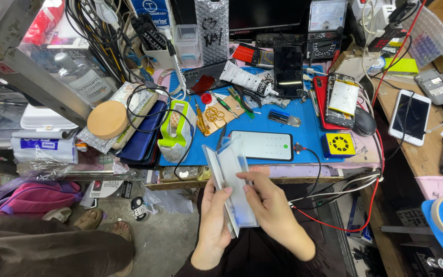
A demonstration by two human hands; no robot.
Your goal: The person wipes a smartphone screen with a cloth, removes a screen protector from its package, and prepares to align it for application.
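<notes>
Both hands, left hand (pixel 214 220) and right hand (pixel 273 210), grip a thin white box (pixel 232 177); tilted toward 11 o'clock, it could slip onto the phone (pixel 262 145)

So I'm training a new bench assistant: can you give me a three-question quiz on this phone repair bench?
1. True or false: both hands hold the white flat package.
2. What lies on the blue mat just beyond the package: A) a smartphone with its screen lit, B) a laptop, C) a soldering iron?
3. What colour is the small square box with the fan-like top, right of that smartphone?

Key: 1 true, left hand and right hand; 2 A; 3 yellow.
</notes>
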